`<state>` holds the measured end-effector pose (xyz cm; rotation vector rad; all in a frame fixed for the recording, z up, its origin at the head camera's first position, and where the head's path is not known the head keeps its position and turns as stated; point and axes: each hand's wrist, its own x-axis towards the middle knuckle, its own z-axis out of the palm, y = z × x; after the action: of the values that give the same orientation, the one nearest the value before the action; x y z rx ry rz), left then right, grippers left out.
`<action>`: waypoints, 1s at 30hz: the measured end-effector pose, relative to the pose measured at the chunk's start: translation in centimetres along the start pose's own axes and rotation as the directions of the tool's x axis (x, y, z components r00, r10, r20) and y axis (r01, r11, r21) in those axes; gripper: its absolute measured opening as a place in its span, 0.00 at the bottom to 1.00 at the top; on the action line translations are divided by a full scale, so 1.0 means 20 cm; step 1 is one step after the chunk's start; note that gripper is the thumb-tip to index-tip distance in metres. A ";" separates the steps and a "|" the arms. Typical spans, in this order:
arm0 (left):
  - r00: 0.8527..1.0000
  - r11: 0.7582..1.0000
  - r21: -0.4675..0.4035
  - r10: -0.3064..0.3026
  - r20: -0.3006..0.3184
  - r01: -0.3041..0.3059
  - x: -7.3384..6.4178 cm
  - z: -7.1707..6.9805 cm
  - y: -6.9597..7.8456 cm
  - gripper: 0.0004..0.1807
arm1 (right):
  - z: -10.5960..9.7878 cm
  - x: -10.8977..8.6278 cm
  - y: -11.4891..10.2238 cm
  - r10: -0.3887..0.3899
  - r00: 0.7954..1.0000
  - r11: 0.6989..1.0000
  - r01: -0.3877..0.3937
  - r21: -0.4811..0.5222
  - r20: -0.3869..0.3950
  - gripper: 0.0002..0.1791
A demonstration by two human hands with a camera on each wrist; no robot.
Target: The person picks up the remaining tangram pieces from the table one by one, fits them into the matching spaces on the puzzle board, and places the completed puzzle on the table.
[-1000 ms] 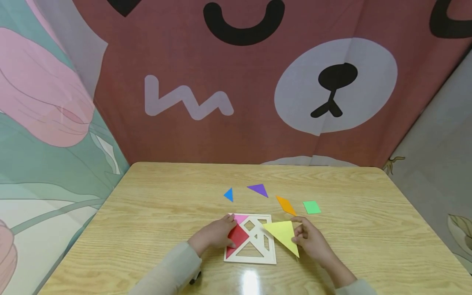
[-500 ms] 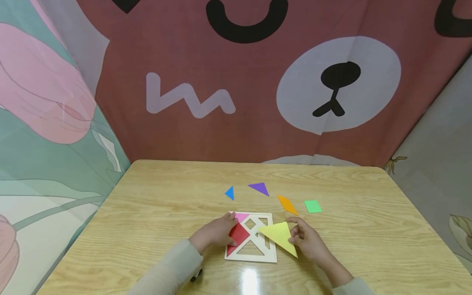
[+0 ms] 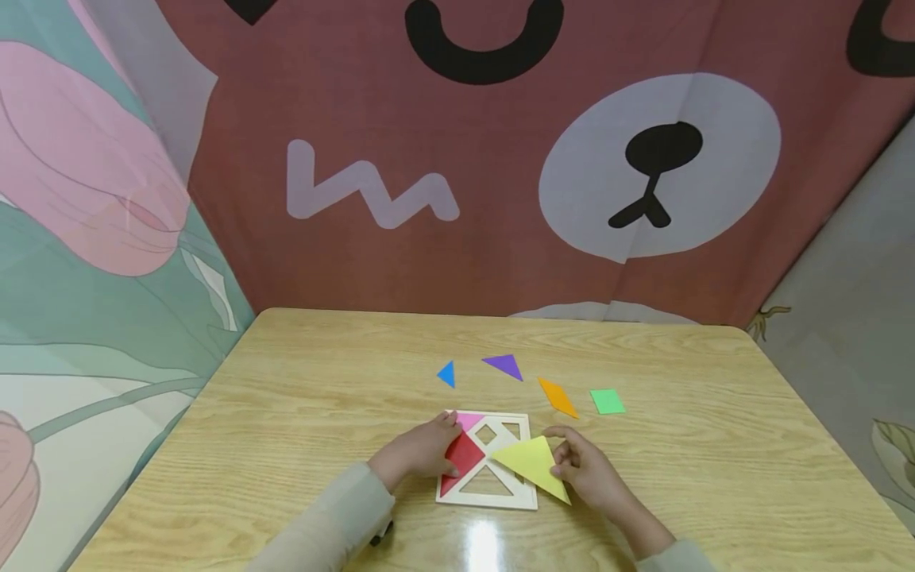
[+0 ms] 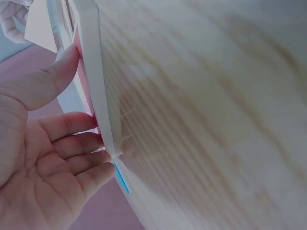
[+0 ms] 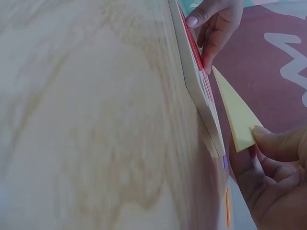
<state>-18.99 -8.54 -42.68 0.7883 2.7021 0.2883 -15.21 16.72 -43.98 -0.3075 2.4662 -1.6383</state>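
Note:
A white tangram tray [image 3: 493, 501] with cut-out slots lies on the table. In its left part are a large red triangle [image 3: 465, 455] and a pink triangle [image 3: 470, 421]. My left hand [image 3: 420, 454] rests on the tray's left side, thumb and fingertips touching the red and pink pieces; the left wrist view shows its fingers extended against the tray [image 4: 98, 81]. Between thumb and fingers, my right hand [image 3: 588, 470] pinches a large yellow triangle [image 3: 532, 463] by one edge. This triangle is tilted over the tray's right part, hiding some slots; in the right wrist view its tip points at the tray.
Beyond the tray lie a blue triangle [image 3: 447, 374], a purple triangle [image 3: 504, 366], an orange parallelogram [image 3: 558, 397] and a green square [image 3: 608, 401]. A small dark object [image 3: 382, 532] shows beside the left sleeve. A printed cloth [image 3: 500, 262] hangs behind the wooden table [image 3: 322, 373].
My right hand has moved left with the yellow triangle, which now covers more of the tray's right part. My left hand has stayed on the tray.

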 end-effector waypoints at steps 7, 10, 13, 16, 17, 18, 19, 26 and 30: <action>1.000 1.000 0.005 -0.004 0.009 0.003 0.00 0.00 0.00 0.35 | 0.01 0.01 0.01 -0.025 1.000 1.000 0.024 0.012 0.017 0.25; 1.000 1.000 0.004 -0.005 0.008 0.005 0.00 0.00 0.00 0.35 | 0.02 0.01 0.01 -0.020 1.000 1.000 0.020 0.010 0.011 0.25; 1.000 1.000 0.012 0.000 0.003 0.000 0.00 0.00 0.00 0.35 | 0.02 0.01 0.01 -0.015 1.000 1.000 0.015 0.010 0.008 0.25; 1.000 1.000 0.019 0.002 0.002 -0.002 0.00 0.00 0.00 0.35 | 0.03 0.01 0.01 -0.021 1.000 1.000 0.021 0.008 0.011 0.25; 1.000 1.000 0.019 0.001 0.004 -0.001 0.00 0.00 0.01 0.35 | 0.03 0.01 0.01 -0.023 1.000 1.000 0.023 0.009 0.015 0.25; 1.000 1.000 0.020 0.000 0.006 0.000 0.00 0.00 0.01 0.35 | 0.03 0.01 0.01 -0.025 1.000 1.000 0.025 0.008 0.017 0.24; 1.000 1.000 0.018 -0.003 0.009 0.003 0.00 -0.01 0.01 0.35 | 0.02 0.01 0.01 -0.027 0.999 1.000 0.027 0.008 0.021 0.24; 1.000 0.999 0.032 -0.006 0.013 0.006 0.00 -0.01 0.01 0.35 | 0.02 0.02 0.01 -0.037 0.998 0.999 0.037 0.007 0.048 0.23; 1.000 0.999 0.036 -0.005 0.005 0.005 0.00 -0.01 0.02 0.35 | 0.02 0.02 0.02 -0.040 0.998 0.999 0.041 -0.003 0.056 0.23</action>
<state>-18.89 -8.30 -42.30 0.7913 2.7110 0.2361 -15.58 16.31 -44.48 -0.4005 2.4386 -1.6174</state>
